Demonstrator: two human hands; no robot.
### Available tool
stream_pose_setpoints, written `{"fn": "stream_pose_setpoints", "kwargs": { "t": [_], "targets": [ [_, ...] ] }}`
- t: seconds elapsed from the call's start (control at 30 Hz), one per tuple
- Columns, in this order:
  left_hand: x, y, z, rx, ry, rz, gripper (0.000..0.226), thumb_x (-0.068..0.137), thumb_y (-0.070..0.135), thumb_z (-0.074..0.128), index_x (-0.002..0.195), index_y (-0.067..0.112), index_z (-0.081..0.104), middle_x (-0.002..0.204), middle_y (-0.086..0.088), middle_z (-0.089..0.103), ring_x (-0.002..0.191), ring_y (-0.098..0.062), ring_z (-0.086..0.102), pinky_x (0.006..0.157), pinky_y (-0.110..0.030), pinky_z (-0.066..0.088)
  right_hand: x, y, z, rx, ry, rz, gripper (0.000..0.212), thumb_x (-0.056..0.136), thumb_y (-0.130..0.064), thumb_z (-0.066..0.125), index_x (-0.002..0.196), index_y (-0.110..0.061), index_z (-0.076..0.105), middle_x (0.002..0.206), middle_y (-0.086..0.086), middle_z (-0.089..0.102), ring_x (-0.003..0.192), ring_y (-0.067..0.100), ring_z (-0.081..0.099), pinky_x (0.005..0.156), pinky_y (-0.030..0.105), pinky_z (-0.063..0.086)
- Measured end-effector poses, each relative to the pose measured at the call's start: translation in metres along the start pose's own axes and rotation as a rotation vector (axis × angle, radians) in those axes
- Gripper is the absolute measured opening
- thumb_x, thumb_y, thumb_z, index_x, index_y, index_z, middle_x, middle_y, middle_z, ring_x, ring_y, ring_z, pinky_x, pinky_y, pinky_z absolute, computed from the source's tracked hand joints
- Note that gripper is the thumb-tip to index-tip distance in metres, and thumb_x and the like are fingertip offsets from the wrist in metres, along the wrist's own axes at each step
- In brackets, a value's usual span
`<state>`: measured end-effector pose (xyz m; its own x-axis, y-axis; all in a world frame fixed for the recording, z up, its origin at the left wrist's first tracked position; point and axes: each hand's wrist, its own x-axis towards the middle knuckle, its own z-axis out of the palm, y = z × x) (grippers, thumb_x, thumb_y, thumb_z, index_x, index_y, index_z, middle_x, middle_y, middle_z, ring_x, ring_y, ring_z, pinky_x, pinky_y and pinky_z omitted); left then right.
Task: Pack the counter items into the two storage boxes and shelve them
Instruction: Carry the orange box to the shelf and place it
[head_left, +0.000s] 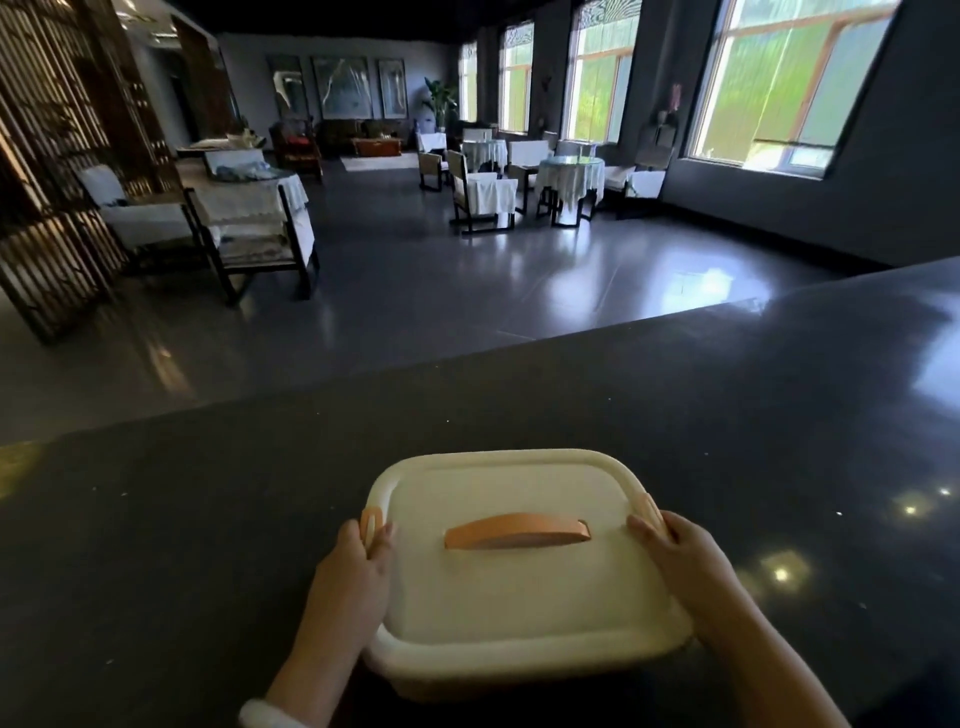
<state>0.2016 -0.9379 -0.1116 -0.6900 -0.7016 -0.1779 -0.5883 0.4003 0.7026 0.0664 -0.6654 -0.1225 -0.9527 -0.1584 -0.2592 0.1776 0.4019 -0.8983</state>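
A cream storage box (524, 592) with its lid on sits on the dark counter (208, 519) right in front of me. An orange handle (517, 531) lies flat across the lid. My left hand (358, 566) grips the box's left side, fingers at the orange latch (372, 522). My right hand (685, 556) grips the right side at the other orange latch (650, 506). What is inside the box is hidden by the lid. I see no second box.
The counter's far edge (519, 345) runs diagonally across the view. Beyond it lies a shiny grey floor (441, 280), with dining tables and chairs (519, 176) by the windows and more chairs (249, 228) at the left.
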Motion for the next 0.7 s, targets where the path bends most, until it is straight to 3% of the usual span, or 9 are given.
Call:
{"fn": "stream_pose_setpoints", "kwargs": {
  "t": [0.2, 0.43, 0.7],
  "targets": [
    [-0.049, 0.084, 0.085, 0.001, -0.072, 0.131, 0.022, 0.098, 0.048, 0.04, 0.09, 0.029, 0.046, 0.08, 0.003, 0.06, 0.067, -0.006, 0.058, 0.05, -0.019, 0.034, -0.012, 0.045, -0.125, 0.039, 0.163, 0.026, 0.011, 0.093, -0.034, 0.057, 0.097, -0.024, 0.058, 0.087, 0.002, 0.064, 0.077, 0.017, 0.06, 0.052, 0.024, 0.041],
    [-0.112, 0.214, 0.226, -0.052, -0.268, 0.342, 0.025, 0.097, 0.049, 0.043, 0.097, 0.025, 0.051, 0.085, 0.002, 0.062, 0.074, -0.01, 0.06, 0.054, -0.024, 0.039, -0.04, 0.105, -0.312, 0.131, 0.419, 0.003, 0.012, 0.093, -0.027, 0.059, 0.099, -0.017, 0.062, 0.084, 0.006, 0.066, 0.073, 0.02, 0.062, 0.052, 0.026, 0.043],
    [-0.179, 0.346, 0.379, -0.053, -0.454, 0.57, 0.022, 0.096, 0.041, 0.051, 0.097, 0.02, 0.055, 0.09, -0.001, 0.064, 0.075, -0.012, 0.058, 0.057, -0.028, 0.039, -0.074, 0.182, -0.479, 0.256, 0.673, 0.039, 0.016, 0.092, -0.033, 0.059, 0.102, -0.02, 0.06, 0.088, 0.0, 0.065, 0.078, 0.017, 0.062, 0.054, 0.025, 0.045]
  ]
}}
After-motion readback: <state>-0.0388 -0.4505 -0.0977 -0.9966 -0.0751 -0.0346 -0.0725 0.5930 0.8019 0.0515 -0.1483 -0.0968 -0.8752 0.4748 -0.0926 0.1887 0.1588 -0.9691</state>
